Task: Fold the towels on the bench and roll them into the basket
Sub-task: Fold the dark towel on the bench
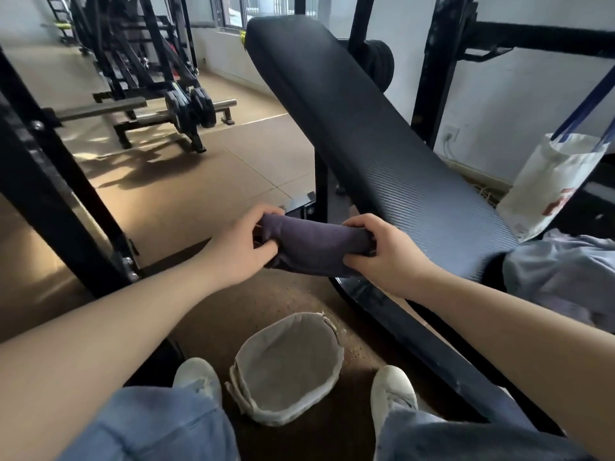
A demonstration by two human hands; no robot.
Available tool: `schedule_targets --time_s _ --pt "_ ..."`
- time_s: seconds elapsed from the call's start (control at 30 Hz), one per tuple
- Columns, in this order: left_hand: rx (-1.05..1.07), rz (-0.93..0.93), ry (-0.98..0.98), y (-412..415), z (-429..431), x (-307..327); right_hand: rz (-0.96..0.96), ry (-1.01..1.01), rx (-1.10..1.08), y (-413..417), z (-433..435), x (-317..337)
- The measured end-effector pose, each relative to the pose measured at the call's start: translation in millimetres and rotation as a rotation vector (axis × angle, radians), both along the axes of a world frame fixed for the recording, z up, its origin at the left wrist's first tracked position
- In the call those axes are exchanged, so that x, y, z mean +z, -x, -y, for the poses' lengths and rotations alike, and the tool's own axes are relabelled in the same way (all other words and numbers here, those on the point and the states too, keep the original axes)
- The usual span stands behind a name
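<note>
Towel [316, 242], rolled, is held at the worktop's [382, 154] near edge. The left hand [243, 244] and right hand [386, 254] each clamp one end, likely so the roll cannot loosen. The basket [293, 341] waits on the floor below, between the feet.

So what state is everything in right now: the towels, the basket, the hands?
purple towel: rolled up, held by both ends.
left hand: gripping the roll's left end.
right hand: gripping its right end.
basket: upright on the floor, empty.
pale towels: crumpled heap, not folded.
</note>
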State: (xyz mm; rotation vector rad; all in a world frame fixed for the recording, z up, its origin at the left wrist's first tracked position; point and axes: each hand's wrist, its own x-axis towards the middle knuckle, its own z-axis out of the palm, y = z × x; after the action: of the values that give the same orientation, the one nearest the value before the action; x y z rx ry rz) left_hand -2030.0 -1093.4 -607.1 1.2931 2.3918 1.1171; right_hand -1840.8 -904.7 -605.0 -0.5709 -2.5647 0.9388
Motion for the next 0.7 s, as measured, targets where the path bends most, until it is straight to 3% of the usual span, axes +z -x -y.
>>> schedule_targets --time_s 0.23,0.47,0.7 --pt "0.102 0.227 0.026 22 -17 -60 0.073 0.231 0.01 34 -6 -67" --pt "0.153 0.291 0.078 34 -7 -137 0.145 0.557 0.015 52 -16 -136" --pt "0.035 0.342 0.316 38 10 -201 0.325 0.539 0.082 61 -11 -184"
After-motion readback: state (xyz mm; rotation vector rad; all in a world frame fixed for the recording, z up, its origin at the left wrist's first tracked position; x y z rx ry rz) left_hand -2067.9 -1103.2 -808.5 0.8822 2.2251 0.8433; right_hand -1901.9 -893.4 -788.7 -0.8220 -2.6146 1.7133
